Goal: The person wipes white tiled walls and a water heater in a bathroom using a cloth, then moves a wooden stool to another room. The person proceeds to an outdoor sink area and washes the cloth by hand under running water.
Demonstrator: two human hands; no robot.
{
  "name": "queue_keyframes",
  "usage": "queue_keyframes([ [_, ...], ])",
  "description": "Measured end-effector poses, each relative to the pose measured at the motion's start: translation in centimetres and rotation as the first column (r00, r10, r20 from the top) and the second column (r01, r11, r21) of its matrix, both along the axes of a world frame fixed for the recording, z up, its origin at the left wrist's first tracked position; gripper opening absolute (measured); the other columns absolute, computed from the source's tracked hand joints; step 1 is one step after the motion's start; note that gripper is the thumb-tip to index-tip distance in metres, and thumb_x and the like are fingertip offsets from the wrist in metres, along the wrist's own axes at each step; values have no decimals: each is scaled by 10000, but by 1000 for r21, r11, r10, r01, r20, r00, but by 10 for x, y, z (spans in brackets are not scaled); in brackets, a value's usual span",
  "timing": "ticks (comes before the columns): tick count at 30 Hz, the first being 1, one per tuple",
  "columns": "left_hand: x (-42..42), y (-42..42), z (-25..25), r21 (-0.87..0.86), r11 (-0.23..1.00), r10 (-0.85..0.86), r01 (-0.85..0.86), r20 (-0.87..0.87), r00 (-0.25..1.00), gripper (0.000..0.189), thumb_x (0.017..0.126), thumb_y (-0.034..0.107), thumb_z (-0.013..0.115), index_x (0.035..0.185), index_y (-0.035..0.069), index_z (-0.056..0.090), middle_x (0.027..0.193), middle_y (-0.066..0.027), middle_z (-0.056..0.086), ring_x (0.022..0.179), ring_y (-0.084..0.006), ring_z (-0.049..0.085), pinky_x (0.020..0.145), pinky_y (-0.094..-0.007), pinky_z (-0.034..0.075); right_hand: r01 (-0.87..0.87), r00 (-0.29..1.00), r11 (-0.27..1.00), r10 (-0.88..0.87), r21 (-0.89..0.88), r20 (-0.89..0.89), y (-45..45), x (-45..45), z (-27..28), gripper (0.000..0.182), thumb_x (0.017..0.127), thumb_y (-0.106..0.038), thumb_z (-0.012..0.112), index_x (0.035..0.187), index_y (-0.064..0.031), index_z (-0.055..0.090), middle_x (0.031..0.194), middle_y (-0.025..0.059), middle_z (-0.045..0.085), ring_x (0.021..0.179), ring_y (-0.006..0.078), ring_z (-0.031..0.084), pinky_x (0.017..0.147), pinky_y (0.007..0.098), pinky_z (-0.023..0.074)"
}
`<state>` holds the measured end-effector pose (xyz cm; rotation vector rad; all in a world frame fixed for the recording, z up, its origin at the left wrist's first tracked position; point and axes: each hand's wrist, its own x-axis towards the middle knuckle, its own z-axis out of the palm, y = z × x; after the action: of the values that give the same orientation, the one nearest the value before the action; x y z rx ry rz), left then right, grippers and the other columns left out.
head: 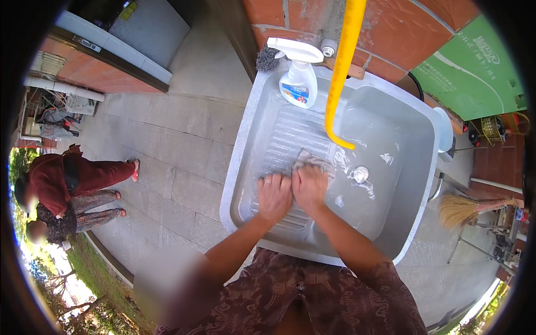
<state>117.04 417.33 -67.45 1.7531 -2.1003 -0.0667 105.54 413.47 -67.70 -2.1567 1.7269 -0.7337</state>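
Observation:
Both my hands are over the ribbed washboard (289,134) built into a grey laundry sink (418,209). My right hand (310,186) grips a wet, light-coloured cloth (312,158), which lies bunched on the ribs beyond its knuckles. Beside it my left hand (274,197), with a ring on one finger, lies with bent fingers at the cloth's left edge; whether it pinches any cloth is hidden. A yellow hose (338,83) hangs into the sink, its end above the basin. Water shines around the drain fitting (360,174).
A white spray bottle (299,79) stands at the sink's back left, by a dark scouring ball (267,58). A green board (469,71) leans against the brick wall. A straw broom (460,209) is at right. Two people (79,180) stand on the paving at left.

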Motion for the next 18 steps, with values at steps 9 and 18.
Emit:
queue_keyframes([
  [9,8,-25,16,15,998,62,-61,-135,989,216,773,140,569,967,57,526,848,-120,505,799,-310,535,689,-430,402,-55,996,998,55,-4,67,-19,-7,8,282,844,-321,572,705,-76,591,712,113,595,735,309,575,637,433,432],
  [18,-6,-32,28,210,978,-13,5,37,999,262,859,221,544,1081,83,553,933,-136,534,736,-316,594,642,-434,452,58,998,981,-64,185,27,-37,-27,11,357,875,-407,534,724,-87,586,691,162,612,662,369,594,590,441,464],
])
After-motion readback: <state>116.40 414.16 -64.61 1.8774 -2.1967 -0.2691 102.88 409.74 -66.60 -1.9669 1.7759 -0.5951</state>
